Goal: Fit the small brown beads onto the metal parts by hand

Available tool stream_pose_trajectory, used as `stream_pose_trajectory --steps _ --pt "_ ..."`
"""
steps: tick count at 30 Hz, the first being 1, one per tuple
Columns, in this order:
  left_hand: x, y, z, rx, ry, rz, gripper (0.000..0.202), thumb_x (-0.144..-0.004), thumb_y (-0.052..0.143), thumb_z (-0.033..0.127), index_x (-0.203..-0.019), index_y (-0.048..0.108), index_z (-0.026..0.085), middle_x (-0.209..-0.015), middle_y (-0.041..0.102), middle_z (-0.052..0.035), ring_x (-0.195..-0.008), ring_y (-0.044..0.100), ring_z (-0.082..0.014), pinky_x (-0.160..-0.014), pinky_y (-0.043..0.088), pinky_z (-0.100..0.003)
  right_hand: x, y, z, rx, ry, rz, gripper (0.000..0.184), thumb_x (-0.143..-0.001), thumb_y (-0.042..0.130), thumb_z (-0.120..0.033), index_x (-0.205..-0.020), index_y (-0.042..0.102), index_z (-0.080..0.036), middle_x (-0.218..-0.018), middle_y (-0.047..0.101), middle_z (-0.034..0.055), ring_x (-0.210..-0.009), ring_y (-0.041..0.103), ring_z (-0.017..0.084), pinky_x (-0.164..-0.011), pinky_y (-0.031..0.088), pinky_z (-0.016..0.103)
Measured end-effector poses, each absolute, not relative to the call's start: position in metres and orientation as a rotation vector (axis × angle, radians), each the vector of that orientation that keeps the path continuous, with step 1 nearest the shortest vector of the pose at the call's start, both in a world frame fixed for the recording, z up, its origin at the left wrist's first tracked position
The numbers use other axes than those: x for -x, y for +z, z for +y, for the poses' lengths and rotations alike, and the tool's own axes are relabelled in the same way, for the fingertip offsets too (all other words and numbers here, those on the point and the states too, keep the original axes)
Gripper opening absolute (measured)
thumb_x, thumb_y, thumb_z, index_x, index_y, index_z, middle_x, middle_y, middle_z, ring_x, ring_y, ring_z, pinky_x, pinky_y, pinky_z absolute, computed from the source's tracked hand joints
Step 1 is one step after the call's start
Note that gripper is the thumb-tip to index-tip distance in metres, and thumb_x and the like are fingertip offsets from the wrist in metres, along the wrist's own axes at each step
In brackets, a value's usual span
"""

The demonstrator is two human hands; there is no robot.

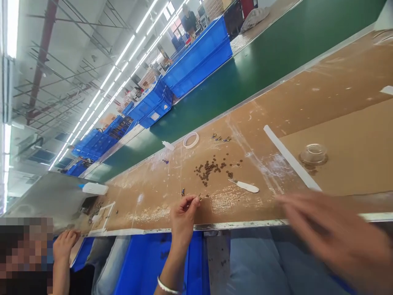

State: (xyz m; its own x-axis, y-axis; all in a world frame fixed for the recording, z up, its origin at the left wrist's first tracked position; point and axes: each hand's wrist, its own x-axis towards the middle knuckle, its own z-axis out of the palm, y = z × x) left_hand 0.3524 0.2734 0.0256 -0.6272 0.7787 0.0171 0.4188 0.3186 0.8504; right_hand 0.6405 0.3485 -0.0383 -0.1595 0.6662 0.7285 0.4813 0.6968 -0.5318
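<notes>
My left hand [183,216] is over the near part of the brown-covered bench, thumb and forefinger pinched together. At their tips is a small brass-coloured part [199,197], too small to make out fully. A blue-and-brass part [183,191] lies just behind this hand. Further back is a scattered pile of small dark brown discs [210,167]. A white-handled tool [247,187] with a thin metal tip lies to the pile's right. My right hand [334,229], smeared by motion, is above the near edge at the right; whether it holds anything cannot be seen.
A roll of white tape [190,140], a small white bottle [168,145] and several blue-and-brass parts [218,139] lie further back. A clear dish [313,154] stands right of a white strip [291,157]. Beyond runs a green belt [260,61] with blue crates [199,57]. A co-worker's hand [65,243] is at left.
</notes>
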Motion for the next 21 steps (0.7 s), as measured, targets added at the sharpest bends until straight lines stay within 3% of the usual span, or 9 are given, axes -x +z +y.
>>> stream_pose_trajectory --steps 4,9,15,21 --pt "-0.352 0.023 0.282 -1.041 1.270 2.191 0.021 -0.070 0.077 0.037 -0.074 0.075 0.017 -0.064 0.070 -0.0007 -0.064 0.063 -0.0143 -0.065 0.050 -0.023 -0.563 -0.013 0.327 0.596 0.489 -1.958 0.019 -0.094 0.048 -0.012 -0.099 0.066 -0.019 -0.094 0.072 0.0051 -0.087 0.064 0.018 -0.081 0.049 0.033" --pt "-0.345 0.017 0.279 -0.987 1.291 2.147 0.020 -0.072 0.076 0.037 -0.076 0.075 0.017 -0.066 0.070 0.0002 -0.066 0.062 -0.0121 -0.067 0.048 -0.021 -0.516 -0.019 0.330 0.576 0.509 -2.159 0.011 -0.087 0.058 -0.016 -0.080 0.065 -0.019 -0.107 0.073 0.0030 -0.098 0.061 0.024 -0.084 0.044 0.040" --pt "-0.341 0.011 0.276 -0.938 1.319 2.108 0.020 -0.073 0.077 0.037 -0.076 0.075 0.017 -0.067 0.069 0.0005 -0.066 0.061 -0.0112 -0.066 0.047 -0.020 -0.503 -0.021 0.335 0.620 0.449 -2.298 0.008 -0.082 0.069 -0.027 -0.080 0.067 -0.019 -0.111 0.072 0.0005 -0.099 0.058 0.025 -0.085 0.041 0.042" --pt "-0.344 0.014 0.279 -0.979 1.297 2.142 0.017 -0.072 0.076 0.035 -0.076 0.076 0.019 -0.066 0.071 0.0002 -0.064 0.063 -0.0124 -0.064 0.050 -0.021 -0.511 -0.025 0.338 0.661 0.468 -2.276 0.007 -0.087 0.062 -0.024 -0.085 0.066 -0.019 -0.115 0.070 0.0006 -0.102 0.056 0.024 -0.089 0.037 0.042"
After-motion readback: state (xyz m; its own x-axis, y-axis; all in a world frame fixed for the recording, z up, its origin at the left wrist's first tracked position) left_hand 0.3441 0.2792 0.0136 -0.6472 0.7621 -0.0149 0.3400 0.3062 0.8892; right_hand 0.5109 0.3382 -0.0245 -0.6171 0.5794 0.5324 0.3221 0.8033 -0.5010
